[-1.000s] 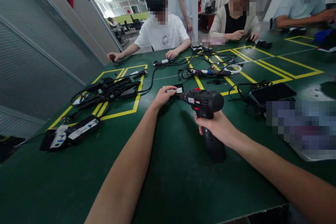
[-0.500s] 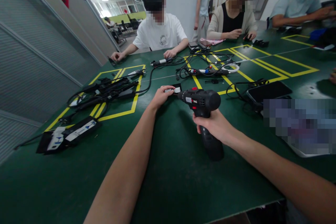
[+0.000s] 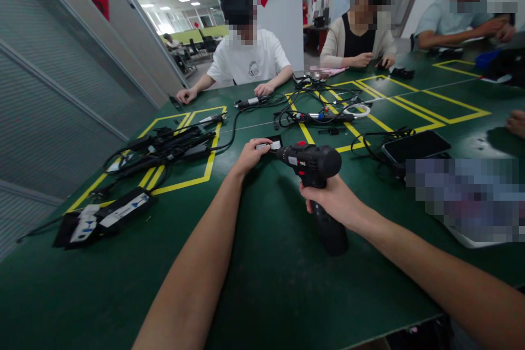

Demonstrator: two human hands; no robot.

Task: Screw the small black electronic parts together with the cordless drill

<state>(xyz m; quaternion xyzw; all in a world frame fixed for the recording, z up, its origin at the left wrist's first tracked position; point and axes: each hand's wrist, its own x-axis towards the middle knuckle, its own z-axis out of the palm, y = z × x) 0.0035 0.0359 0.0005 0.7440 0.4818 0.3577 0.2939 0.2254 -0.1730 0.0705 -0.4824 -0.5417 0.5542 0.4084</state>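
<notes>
My right hand (image 3: 332,202) is wrapped round the grip of a black cordless drill (image 3: 318,167) with red marks, its butt resting on the green table (image 3: 262,284). The drill's nose points left toward a small black part with a silvery piece (image 3: 270,145). My left hand (image 3: 250,154) is closed on that small part, pinching it right at the drill's tip.
A heap of black cables and adapters (image 3: 168,142) lies in a yellow-taped box at left, a black unit with white labels (image 3: 102,217) nearer me. More cables and tools (image 3: 328,112) lie beyond the drill, a dark tablet (image 3: 416,146) at right. Three people sit across the table.
My view has drifted slightly; both hands and the drill hold the same pose, the drill's tip still against the small part.
</notes>
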